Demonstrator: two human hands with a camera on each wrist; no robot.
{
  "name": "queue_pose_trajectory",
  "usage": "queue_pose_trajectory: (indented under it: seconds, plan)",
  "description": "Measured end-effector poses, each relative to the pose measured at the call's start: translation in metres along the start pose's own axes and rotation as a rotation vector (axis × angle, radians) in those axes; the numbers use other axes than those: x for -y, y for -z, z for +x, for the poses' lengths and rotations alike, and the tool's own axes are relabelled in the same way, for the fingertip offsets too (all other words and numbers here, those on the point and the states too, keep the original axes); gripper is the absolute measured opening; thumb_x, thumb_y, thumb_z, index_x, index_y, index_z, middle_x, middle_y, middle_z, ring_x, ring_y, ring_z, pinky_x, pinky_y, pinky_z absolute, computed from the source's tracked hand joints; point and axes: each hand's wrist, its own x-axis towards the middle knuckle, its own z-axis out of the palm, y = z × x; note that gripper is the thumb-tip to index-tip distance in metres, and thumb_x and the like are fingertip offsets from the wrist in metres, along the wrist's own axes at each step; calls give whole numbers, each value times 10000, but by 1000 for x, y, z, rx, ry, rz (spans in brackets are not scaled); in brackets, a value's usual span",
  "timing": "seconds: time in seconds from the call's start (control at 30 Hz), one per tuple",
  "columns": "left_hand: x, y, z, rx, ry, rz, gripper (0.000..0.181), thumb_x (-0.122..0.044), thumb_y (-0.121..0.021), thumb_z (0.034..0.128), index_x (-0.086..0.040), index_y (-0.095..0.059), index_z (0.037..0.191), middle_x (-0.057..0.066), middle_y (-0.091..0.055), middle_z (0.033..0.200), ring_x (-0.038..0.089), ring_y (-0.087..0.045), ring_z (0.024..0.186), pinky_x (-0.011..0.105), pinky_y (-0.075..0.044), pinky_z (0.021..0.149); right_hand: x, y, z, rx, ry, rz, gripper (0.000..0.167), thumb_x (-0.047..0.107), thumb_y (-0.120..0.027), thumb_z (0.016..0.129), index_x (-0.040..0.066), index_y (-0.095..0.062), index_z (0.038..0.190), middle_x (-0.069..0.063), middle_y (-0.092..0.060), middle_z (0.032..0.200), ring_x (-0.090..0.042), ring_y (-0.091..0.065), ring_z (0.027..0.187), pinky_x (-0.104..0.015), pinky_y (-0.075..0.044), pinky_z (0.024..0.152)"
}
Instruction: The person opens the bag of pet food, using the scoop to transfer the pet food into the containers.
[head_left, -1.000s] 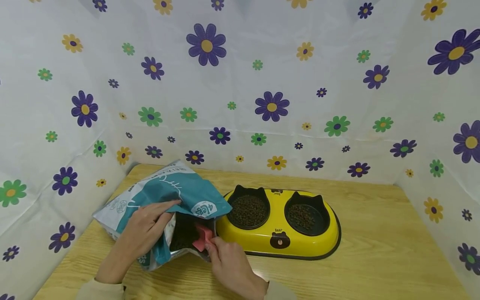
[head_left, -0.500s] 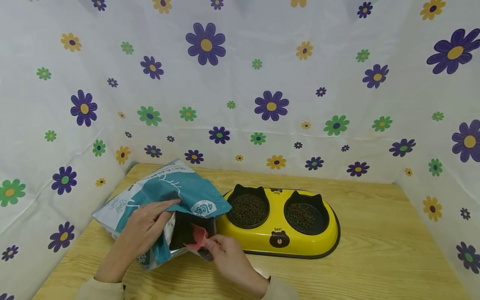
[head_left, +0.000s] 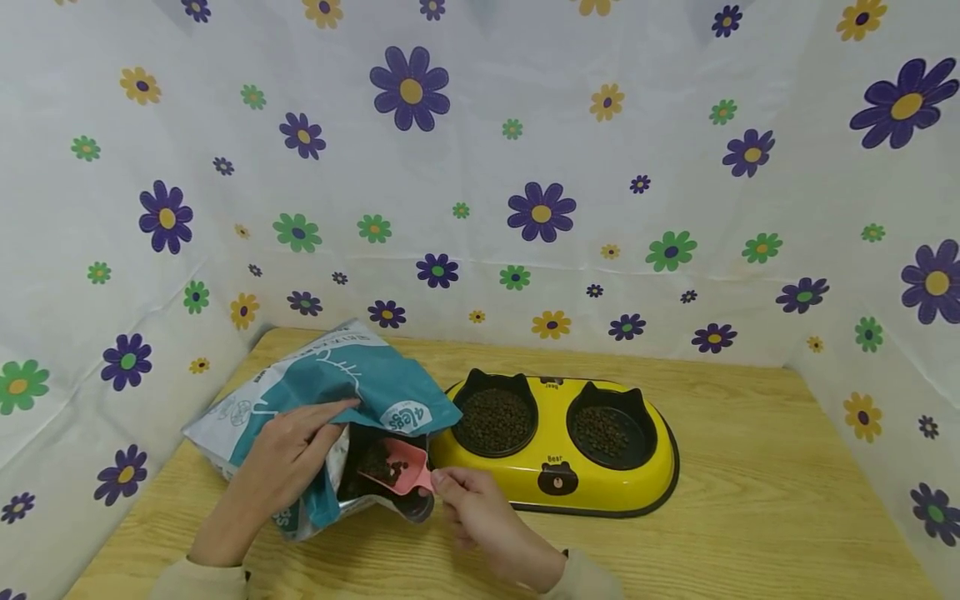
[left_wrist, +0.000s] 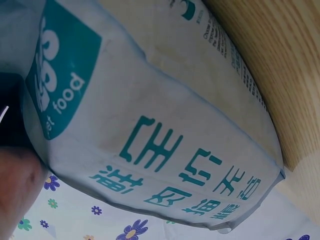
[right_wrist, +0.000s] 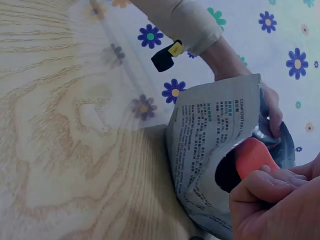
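A teal and white pet food bag [head_left: 300,375] lies on its side at the left of the table, its mouth facing the right hand. My left hand [head_left: 288,458] grips the bag at its mouth, fingers stretched over the teal flap; the right wrist view shows this hand at the rim too. With my right hand [head_left: 487,521] I hold a pink scoop [head_left: 408,467] by its handle. Brown kibble [head_left: 372,462] sits in the scoop and behind it inside the dark bag. Part of the bag's inside is hidden.
A yellow double pet feeder [head_left: 555,496] stands right of the bag. Its left black bowl [head_left: 480,377] holds more kibble than its right black bowl [head_left: 637,442]. Flower-patterned cloth [head_left: 480,167] surrounds the wooden table [head_left: 765,467] at the back and sides.
My right hand has drawn back to the right with the scoop, whose tray has come into view near the bag's mouth with kibble in it. The left hand stays in place.
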Motion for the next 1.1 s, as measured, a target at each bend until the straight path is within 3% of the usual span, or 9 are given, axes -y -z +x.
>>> queue_pose_trajectory:
  seconds: [0.23, 0.4, 0.53, 0.73, 0.9, 1.1]
  plan:
    - [0, 1, 0, 13, 15, -3, 361, -218, -449, 1097, -226, -668, 1384, 83, -686, 1362, 376, -632, 1261, 606, -490, 1005, 9, 9, -10, 76, 25, 73, 260, 278, -500, 1087, 91, -567, 919, 52, -252, 573, -95, -156, 438, -231, -162, 431]
    - [-2, 0, -1, 33, 36, -7, 366, -242, -437, 1103, -230, -660, 1393, 80, -678, 1375, 380, -623, 1274, 616, -480, 1019, 11, 23, -21, 123, 17, 112, 267, 270, -510, 1084, 34, -626, 1041, 65, -274, 574, -79, -181, 437, -202, -188, 418]
    - [-2, -1, -1, 23, 28, -3, 364, -233, -440, 1102, -228, -662, 1391, 70, -683, 1368, 373, -627, 1271, 605, -485, 1019, 14, 38, -30, 159, 27, 117, 232, 261, -497, 1090, 66, -590, 1007, 65, -273, 574, -72, -192, 437, -194, -201, 419]
    - [0, 1, 1, 8, 18, 2, 363, -216, -445, 1099, -224, -664, 1388, 62, -691, 1357, 364, -636, 1259, 594, -494, 1013, 21, 58, -39, 174, 94, 94, 289, 275, -491, 1094, 26, -639, 1108, 81, -307, 562, -58, -229, 431, -196, -224, 434]
    - [-2, 1, 1, 28, 26, -2, 372, -231, -432, 1103, -223, -652, 1403, 67, -686, 1364, 372, -632, 1260, 607, -493, 1010, 24, 77, -45, 181, 130, 82, 285, 305, -482, 1096, 81, -653, 1050, 80, -324, 572, -54, -257, 438, -190, -244, 444]
    - [-1, 0, 1, 2, 2, 3, 362, -208, -447, 1098, -220, -666, 1387, 57, -697, 1346, 345, -654, 1235, 579, -524, 975, 25, 99, -51, 153, 157, 74, 271, 330, -483, 1094, 137, -646, 995, 78, -324, 582, -59, -271, 455, -198, -237, 457]
